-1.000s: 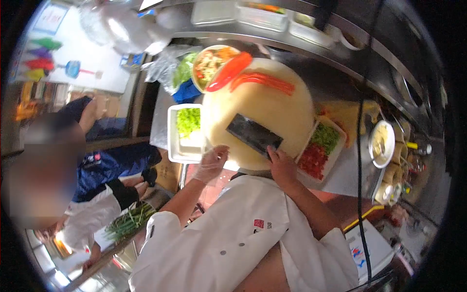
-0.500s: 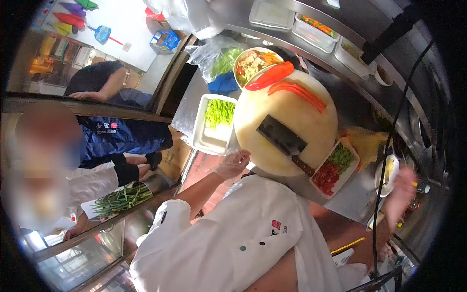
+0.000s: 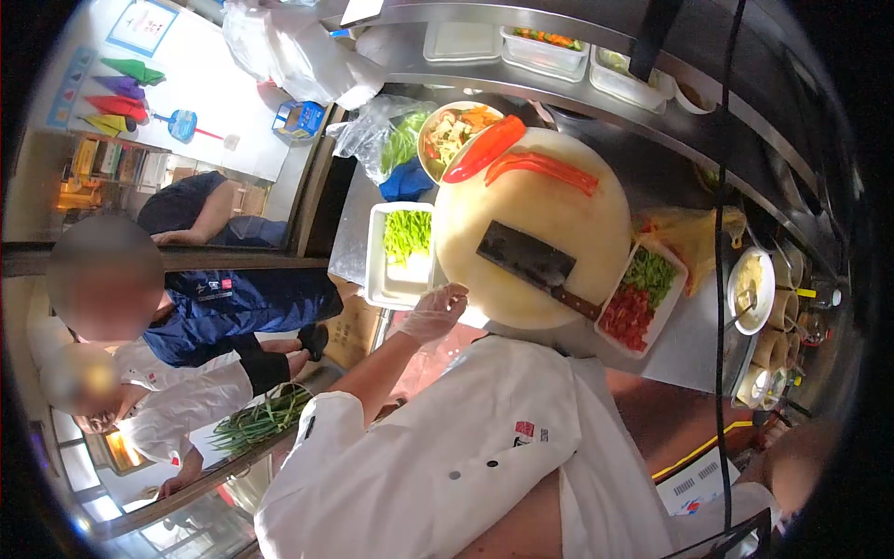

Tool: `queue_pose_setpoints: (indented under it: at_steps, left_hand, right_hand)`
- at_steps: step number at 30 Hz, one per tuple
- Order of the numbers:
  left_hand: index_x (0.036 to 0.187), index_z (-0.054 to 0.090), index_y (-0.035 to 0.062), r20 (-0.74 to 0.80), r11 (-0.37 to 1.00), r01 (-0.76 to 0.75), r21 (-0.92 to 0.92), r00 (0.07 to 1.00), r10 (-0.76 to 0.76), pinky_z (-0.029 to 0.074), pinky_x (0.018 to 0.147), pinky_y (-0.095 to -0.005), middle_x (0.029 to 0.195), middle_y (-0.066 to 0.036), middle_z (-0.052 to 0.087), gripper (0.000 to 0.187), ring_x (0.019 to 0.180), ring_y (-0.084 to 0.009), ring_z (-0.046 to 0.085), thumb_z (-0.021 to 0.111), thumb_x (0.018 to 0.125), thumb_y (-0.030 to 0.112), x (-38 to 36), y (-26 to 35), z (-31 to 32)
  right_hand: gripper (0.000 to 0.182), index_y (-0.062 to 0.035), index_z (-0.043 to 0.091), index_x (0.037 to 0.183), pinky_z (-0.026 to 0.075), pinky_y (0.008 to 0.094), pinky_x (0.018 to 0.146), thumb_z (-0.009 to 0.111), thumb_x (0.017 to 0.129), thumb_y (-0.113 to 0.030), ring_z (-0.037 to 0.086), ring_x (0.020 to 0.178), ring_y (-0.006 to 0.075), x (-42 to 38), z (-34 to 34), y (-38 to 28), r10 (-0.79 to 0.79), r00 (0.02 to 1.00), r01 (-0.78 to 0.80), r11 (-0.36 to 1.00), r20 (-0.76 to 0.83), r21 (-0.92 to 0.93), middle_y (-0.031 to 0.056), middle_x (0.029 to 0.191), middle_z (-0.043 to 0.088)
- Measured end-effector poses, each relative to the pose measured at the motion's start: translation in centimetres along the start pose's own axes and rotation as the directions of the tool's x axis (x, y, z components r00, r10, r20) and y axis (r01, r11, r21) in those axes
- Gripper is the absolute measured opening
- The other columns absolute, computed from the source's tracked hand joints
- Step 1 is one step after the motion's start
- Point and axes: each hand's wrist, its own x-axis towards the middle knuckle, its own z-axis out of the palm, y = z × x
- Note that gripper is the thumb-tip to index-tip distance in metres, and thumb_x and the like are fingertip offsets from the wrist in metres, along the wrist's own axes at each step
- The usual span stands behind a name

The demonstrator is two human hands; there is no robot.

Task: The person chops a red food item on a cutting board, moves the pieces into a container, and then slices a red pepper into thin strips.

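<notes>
My left hand (image 3: 434, 311), in a clear plastic glove, hovers near the cutting board's lower left edge. Its fingers are curled together, and nothing shows in them. At the lower right edge, my right hand (image 3: 790, 458) is blurred and dark; its fingers cannot be made out. A cleaver (image 3: 526, 253) lies flat on the round cutting board (image 3: 531, 303), its wooden handle toward the right. Red pepper strips (image 3: 549, 171) and a large red pepper piece (image 3: 486, 149) lie along the board's far side. Beside my left hand stands a white tray (image 3: 399, 290) of chopped green vegetable (image 3: 407, 236).
Right of the board sits a tray of diced red and green food (image 3: 643, 296). Farther right are a white bowl with a spoon (image 3: 751, 291) and several small containers (image 3: 769, 348). A bowl of mixed cut vegetables (image 3: 454, 136) stands behind. Two people (image 3: 247, 303) are at left.
My right hand has moved down, away from the white bowl, to the lower right edge. The view has shifted and turned slightly. My left hand keeps its curled shape, and the cleaver stays on the board.
</notes>
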Motion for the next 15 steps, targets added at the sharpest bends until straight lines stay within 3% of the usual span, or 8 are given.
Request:
queue_pose_setpoints:
  at_steps: [4,7,10,13,15]
  left_hand:
    - [0.124,0.068,0.0042,0.007,0.989,-0.093,0.118,0.996,0.093,0.058,0.090,-0.0432,0.113,-0.019,0.076,0.031,0.104,-0.0340,0.074,0.066,0.100,0.024,-1.1,-0.3,0.4]
    - [0.126,0.068,0.0035,0.074,0.995,0.104,-0.010,0.992,-0.103,0.058,0.091,-0.0428,0.115,-0.018,0.075,0.033,0.105,-0.0332,0.074,0.064,0.101,0.025,-1.1,-0.8,1.2]
    - [0.131,0.067,0.0050,0.103,0.995,0.061,0.080,0.992,-0.069,0.057,0.094,-0.0370,0.116,-0.010,0.076,0.038,0.106,-0.0209,0.071,0.064,0.105,0.031,-0.9,-0.8,0.9]
    - [0.135,0.064,0.0046,0.131,0.985,0.171,-0.013,0.977,-0.168,0.056,0.097,-0.0363,0.117,-0.010,0.075,0.041,0.111,-0.0210,0.070,0.063,0.106,0.033,-1.0,1.1,0.3]
    - [0.136,0.063,0.0036,0.144,0.957,0.173,-0.232,0.979,-0.142,0.054,0.098,-0.0342,0.117,-0.010,0.073,0.043,0.110,-0.0195,0.068,0.063,0.106,0.033,-0.7,2.4,-0.3]
  right_hand:
    - [0.036,-0.0056,0.066,0.122,0.053,0.0337,0.086,0.067,0.101,-0.035,0.063,0.098,0.0184,-4.4,3.5,3.2,0.191,0.965,-0.186,0.982,0.179,-0.046,0.0091,0.109,0.067]
    - [0.035,-0.0043,0.066,0.122,0.052,0.0340,0.088,0.067,0.102,-0.033,0.063,0.100,0.0189,-7.5,6.5,4.3,0.290,0.908,-0.280,0.957,0.302,-0.077,0.0099,0.110,0.067]
    - [0.034,-0.0030,0.066,0.122,0.052,0.0344,0.090,0.067,0.102,-0.031,0.063,0.102,0.0194,-10.6,9.5,4.4,0.347,0.836,-0.348,0.934,0.424,-0.079,0.0108,0.111,0.068]
    - [0.034,-0.0018,0.066,0.123,0.052,0.0347,0.092,0.067,0.102,-0.029,0.063,0.103,0.0200,-13.4,12.5,3.7,0.350,0.751,-0.391,0.919,0.560,-0.051,0.0116,0.112,0.068]
    - [0.033,-0.0009,0.066,0.123,0.052,0.0349,0.094,0.067,0.103,-0.027,0.063,0.104,0.0203,-15.8,15.3,2.4,0.317,0.682,-0.423,0.906,0.659,0.002,0.0122,0.112,0.068]
